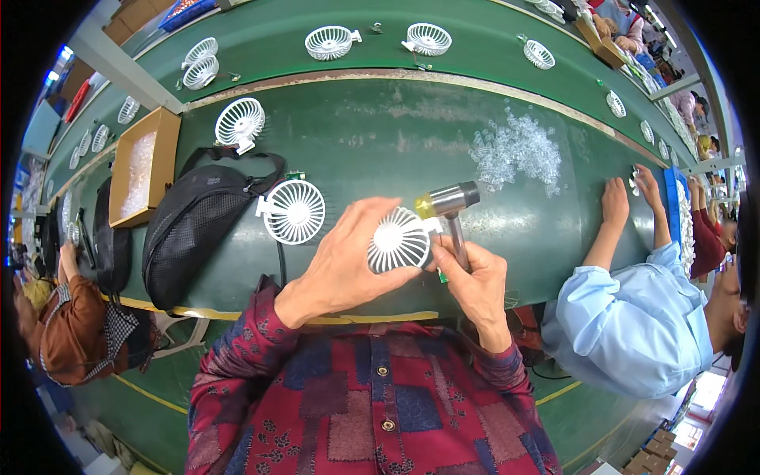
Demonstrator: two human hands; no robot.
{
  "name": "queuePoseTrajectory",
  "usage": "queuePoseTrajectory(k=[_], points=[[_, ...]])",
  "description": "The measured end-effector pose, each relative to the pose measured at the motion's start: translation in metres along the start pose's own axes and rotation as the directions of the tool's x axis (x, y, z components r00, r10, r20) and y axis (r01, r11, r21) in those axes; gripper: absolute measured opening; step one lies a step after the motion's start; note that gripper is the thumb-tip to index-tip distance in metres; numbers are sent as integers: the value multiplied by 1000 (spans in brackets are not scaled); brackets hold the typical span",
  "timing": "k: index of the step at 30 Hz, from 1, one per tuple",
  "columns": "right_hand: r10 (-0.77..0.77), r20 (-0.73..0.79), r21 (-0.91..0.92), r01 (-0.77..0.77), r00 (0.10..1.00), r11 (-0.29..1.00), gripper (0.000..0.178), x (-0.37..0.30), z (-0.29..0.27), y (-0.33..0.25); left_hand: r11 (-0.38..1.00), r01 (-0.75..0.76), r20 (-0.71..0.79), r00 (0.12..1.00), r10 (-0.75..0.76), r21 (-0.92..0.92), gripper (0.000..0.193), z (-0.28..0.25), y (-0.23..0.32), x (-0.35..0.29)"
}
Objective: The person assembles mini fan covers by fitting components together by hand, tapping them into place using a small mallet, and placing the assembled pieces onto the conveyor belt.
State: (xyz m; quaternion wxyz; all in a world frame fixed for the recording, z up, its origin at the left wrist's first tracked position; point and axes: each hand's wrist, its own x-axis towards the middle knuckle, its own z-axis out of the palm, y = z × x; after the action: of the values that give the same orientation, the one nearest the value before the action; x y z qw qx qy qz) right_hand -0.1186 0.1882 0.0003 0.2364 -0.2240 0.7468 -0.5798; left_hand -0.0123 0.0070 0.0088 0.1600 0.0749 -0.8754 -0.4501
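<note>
My left hand (336,261) is wrapped round a small white fan cage (398,240), its slatted round face turned up. In my right hand (481,286) is a hammer (448,200) with a yellow face, a metal middle and a black end. The yellow end lies beside the fan cage's rim, near its white stem; whether they touch I cannot tell. A small green piece (442,276), perhaps a circuit board, shows by my right fingers. Left of my hands a second white fan cage (294,212) rests on the green table (372,158).
A pile of small clear plastic parts (518,152) lies at the right. Leftward are a black mesh bag (207,226), a cardboard box (162,158) and another fan cage (240,124). Beyond runs a green conveyor belt (483,39) carrying fan cages. A person in light blue (633,317) works at my right.
</note>
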Motion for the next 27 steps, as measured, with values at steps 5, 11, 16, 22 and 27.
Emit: queuePoseTrajectory(k=[5,11,16,22,27], points=[[152,-67,223,-134,986,966,17,9,-1,-1,563,531,355,846,-398,-634,57,-2,-19,13],[110,-128,190,-85,986,978,22,21,-3,-2,531,683,565,724,-397,-502,40,-35,-18,54],[116,-175,161,-88,978,983,26,23,-10,-7,936,267,-83,964,-254,228,42,-75,-44,111],[191,-99,271,-158,977,950,24,20,-9,-3,666,186,-333,938,100,722,42,-119,-111,183],[276,1,308,-263,961,914,22,20,-6,1,626,-74,-62,979,193,777,46,-75,-157,224]])
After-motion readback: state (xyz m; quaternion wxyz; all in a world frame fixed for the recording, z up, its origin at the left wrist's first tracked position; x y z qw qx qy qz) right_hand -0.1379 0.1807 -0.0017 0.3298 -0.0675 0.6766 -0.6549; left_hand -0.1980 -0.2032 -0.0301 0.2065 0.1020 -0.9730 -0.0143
